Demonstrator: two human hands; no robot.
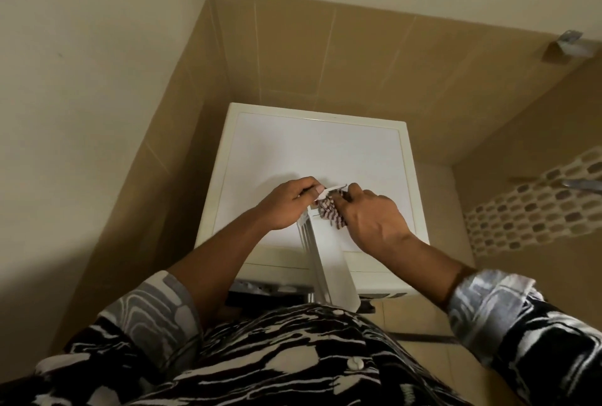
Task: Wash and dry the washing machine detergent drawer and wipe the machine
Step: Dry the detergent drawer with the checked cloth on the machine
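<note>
Both arms reach forward, left hand [288, 207] and right hand [371, 220] close together, fingers curled, gripping.

washing machine [312, 151]: in a corner, walls [325, 57] behind and to its left.
detergent drawer [329, 262]: on the machine's top, overhanging its front edge.
cloth [330, 210]: at the drawer's far end, between left hand [286, 207] and right hand [371, 220].

Dim, warm light, seemingly from behind and to the right, makes the glossy white flat washing machine top [312, 151] brightest, with soft grey shadows; the cream plaster wall [81, 80] darkens lower left, edges bend, and the black-and-white patterned right sleeve [521, 317] blurs.
</note>
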